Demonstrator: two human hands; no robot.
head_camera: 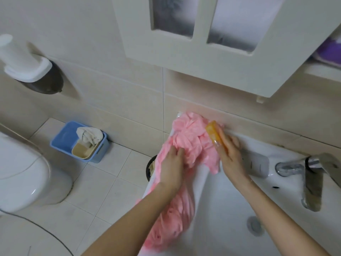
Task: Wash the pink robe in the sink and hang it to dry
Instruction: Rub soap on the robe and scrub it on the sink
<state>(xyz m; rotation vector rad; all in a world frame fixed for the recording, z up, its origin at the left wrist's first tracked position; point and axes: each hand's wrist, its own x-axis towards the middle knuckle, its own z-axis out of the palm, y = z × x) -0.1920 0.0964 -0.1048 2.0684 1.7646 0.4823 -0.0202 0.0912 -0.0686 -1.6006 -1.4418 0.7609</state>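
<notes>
Step in hand: soaping. Rinse, wring and hanging are not yet done.

Position of the work: the pink robe (188, 145) lies bunched over the left rim of the sink (221, 209), up against the tiled wall. A long tail of it runs down along that rim and hangs partly over the outer edge. None of it sits in the bottom of the basin, as far as I can see.

Left hand (171, 167): palm down on the cloth, fingers bent into the folds and gripping a bunch to pin it against the rim.

Right hand (230, 154): thumb and fingers wrapped around an orange bar of soap (214, 133). The far end of the bar touches the upper part of the robe, near the wall.

I cannot tell whether the cloth is wet. I see no water coming from the tap (313, 178), and the drain (255, 223) shows in a bare basin.

Next move, my judgement:
- Rub the bar across the bunch while the left hand holds it firm.
- Gather in the hanging tail so it gets soaped too.
- Put the bar on the grey soap dish (258, 166) just beside the right hand, so both hands are free for scrubbing.

Risk: the overhanging part could drag the robe off the rim toward the floor.

Writing: none readable. There is no brand on the soap, the tap or the blue bin (62, 139) on the floor.
</notes>
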